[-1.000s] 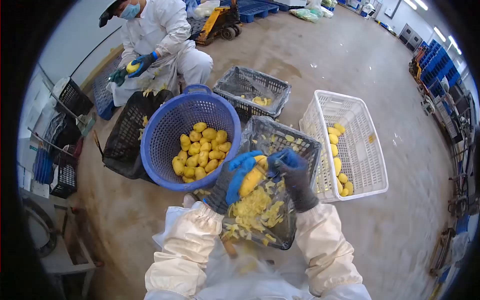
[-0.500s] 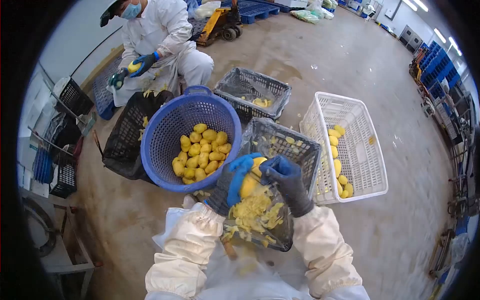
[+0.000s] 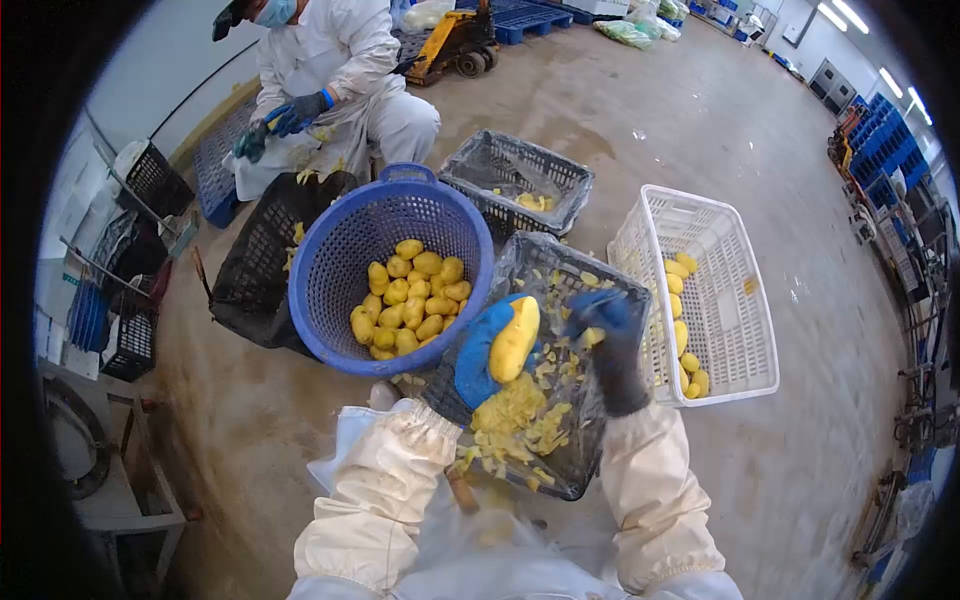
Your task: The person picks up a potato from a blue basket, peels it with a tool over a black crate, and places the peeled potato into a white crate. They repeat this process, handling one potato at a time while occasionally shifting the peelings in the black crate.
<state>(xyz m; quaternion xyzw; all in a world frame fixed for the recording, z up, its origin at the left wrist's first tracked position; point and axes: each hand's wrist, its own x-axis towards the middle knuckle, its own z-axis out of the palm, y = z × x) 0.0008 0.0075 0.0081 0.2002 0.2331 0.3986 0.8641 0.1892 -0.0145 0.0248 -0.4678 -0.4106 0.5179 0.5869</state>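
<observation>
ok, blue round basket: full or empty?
Partly full. The blue basket holds a pile of peeled yellow pieces covering its bottom only; its mesh walls above them show bare up to the rim.

Under me is a bare concrete floor [image 3: 700, 120], stained and scuffed. Directly on it, in front of my knees, sits a black crate [image 3: 590, 290] lined with yellow peelings. Touching its left side is a round blue basket [image 3: 330, 290] of peeled yellow pieces, and left of that a second black crate [image 3: 250, 280]. A white crate [image 3: 730, 300] stands just to the right, with a few yellow pieces along one side. Farther out rests a grey crate [image 3: 510, 165]. A co-worker [image 3: 340, 70] crouches at the floor's far left edge.
</observation>
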